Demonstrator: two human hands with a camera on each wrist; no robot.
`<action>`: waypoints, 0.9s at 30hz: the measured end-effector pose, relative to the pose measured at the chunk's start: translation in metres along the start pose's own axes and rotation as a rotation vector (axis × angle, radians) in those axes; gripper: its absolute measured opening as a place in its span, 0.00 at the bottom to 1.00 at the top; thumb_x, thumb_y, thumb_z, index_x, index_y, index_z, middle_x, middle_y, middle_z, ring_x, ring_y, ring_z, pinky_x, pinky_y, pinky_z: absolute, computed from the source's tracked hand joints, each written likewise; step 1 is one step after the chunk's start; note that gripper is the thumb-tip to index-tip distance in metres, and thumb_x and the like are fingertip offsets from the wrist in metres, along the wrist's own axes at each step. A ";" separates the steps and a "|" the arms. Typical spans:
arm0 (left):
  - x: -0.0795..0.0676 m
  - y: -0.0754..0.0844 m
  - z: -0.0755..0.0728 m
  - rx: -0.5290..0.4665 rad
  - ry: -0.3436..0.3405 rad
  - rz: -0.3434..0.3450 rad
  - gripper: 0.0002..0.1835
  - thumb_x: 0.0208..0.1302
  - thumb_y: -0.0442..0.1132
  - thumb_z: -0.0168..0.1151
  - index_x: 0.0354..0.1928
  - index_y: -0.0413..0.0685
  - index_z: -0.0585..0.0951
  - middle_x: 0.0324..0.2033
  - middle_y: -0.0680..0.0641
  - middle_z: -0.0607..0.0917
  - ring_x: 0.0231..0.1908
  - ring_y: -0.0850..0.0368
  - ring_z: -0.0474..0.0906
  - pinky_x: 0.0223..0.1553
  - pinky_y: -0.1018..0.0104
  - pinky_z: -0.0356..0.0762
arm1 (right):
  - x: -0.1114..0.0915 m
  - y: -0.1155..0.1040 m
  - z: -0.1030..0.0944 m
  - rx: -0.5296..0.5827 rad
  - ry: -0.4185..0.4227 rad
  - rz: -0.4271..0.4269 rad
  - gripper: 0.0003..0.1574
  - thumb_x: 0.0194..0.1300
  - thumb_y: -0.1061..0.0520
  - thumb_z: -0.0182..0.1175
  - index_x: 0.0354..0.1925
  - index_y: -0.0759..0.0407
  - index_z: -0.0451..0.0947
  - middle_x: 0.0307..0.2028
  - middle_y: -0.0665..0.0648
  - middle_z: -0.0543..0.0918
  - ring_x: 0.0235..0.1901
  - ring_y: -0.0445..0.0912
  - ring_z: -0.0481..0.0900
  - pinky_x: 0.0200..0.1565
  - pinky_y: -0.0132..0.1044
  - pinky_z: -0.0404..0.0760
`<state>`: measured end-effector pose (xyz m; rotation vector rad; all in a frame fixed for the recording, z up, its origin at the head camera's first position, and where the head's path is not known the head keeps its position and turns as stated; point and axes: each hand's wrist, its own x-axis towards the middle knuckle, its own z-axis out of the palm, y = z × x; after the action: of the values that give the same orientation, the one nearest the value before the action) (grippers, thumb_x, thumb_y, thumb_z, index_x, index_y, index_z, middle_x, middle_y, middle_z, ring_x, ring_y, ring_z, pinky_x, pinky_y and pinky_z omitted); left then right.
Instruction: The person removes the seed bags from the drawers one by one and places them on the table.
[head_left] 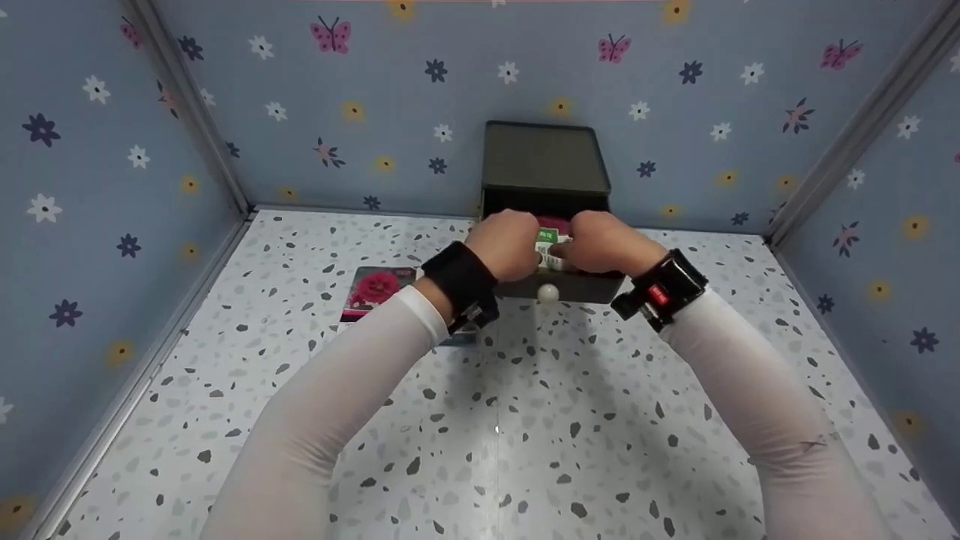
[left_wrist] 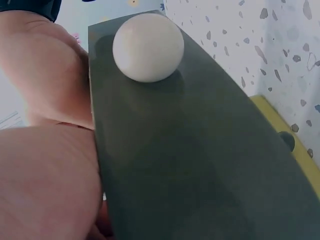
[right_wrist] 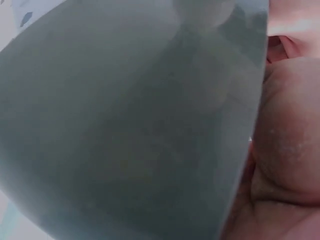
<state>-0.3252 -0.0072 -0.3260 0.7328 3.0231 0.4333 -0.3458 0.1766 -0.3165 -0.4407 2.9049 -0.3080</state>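
Observation:
A dark grey-green box (head_left: 547,157) stands against the back wall with its drawer pulled out. The drawer front (head_left: 589,289) carries a round white knob (left_wrist: 148,47), and it fills much of both wrist views. Inside the drawer, between the two hands, is a seed packet (head_left: 547,235) with a pink part and a green-and-white label. My left hand (head_left: 510,244) grips its left side, and most of those fingers are hidden. From the right, my right hand (head_left: 604,244) pinches the packet, thumb and finger at the label.
Left of the box lies a card-like packet (head_left: 375,292) with a pink flower picture, partly behind the left wrist. A yellow strip (left_wrist: 287,132) shows below the drawer in the left wrist view. Flower-patterned walls (head_left: 420,97) enclose the speckled tabletop (head_left: 525,442) at the back and sides.

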 end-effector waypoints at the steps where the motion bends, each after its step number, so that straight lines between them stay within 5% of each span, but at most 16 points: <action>1: 0.000 0.000 0.001 -0.010 0.013 -0.002 0.15 0.77 0.35 0.64 0.28 0.49 0.76 0.29 0.48 0.81 0.29 0.50 0.75 0.35 0.55 0.76 | 0.000 0.001 -0.001 0.021 0.005 0.012 0.23 0.77 0.48 0.63 0.25 0.56 0.74 0.28 0.56 0.79 0.30 0.54 0.80 0.40 0.49 0.82; 12: -0.002 -0.005 -0.001 -0.157 0.167 -0.043 0.24 0.78 0.32 0.60 0.23 0.53 0.64 0.22 0.52 0.63 0.23 0.54 0.66 0.28 0.60 0.64 | -0.001 0.005 -0.013 0.164 0.027 0.040 0.33 0.76 0.54 0.64 0.12 0.50 0.67 0.14 0.50 0.78 0.16 0.44 0.77 0.24 0.38 0.72; 19: -0.004 -0.011 -0.013 -0.293 0.142 -0.089 0.27 0.81 0.36 0.62 0.23 0.53 0.60 0.20 0.53 0.54 0.19 0.56 0.55 0.29 0.61 0.56 | -0.003 0.011 -0.019 0.269 0.034 0.050 0.34 0.73 0.54 0.68 0.11 0.51 0.69 0.13 0.50 0.76 0.15 0.43 0.75 0.22 0.37 0.67; 27: -0.004 -0.020 -0.019 -0.411 0.120 -0.114 0.30 0.79 0.38 0.64 0.17 0.53 0.61 0.15 0.54 0.56 0.14 0.59 0.52 0.26 0.63 0.53 | -0.002 0.017 -0.019 0.406 0.019 0.075 0.34 0.74 0.52 0.74 0.12 0.51 0.70 0.13 0.49 0.76 0.16 0.42 0.75 0.23 0.36 0.69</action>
<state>-0.3319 -0.0306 -0.3135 0.5188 2.9059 1.0847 -0.3524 0.1961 -0.3020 -0.2602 2.7636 -0.8691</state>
